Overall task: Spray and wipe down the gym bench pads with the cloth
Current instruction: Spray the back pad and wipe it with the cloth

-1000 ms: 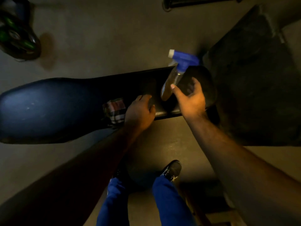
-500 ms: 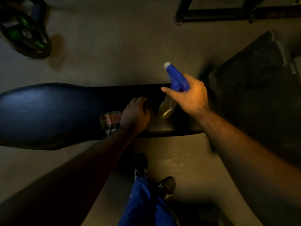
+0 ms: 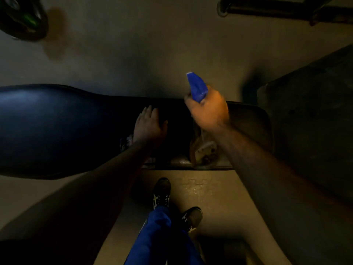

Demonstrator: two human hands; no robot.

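A long black gym bench pad (image 3: 57, 129) runs across the view from left to right. My right hand (image 3: 209, 111) grips a spray bottle (image 3: 196, 87) with a blue trigger head that points away from me; its clear body hangs below my wrist over the right part of the pad. My left hand (image 3: 149, 125) lies flat on the pad with fingers spread. A checked cloth (image 3: 127, 143) peeks out from under my left wrist, mostly hidden by the arm.
A dark rubber mat (image 3: 315, 121) lies to the right of the bench. A weight plate (image 3: 23, 18) sits at the top left, a metal frame (image 3: 267, 6) at the top right. My feet (image 3: 162, 192) stand on the bare floor in front of the bench.
My right hand took hold of the spray bottle, lifted it and turned its nozzle away from me. My left hand slid forward off the cloth and flattened on the pad.
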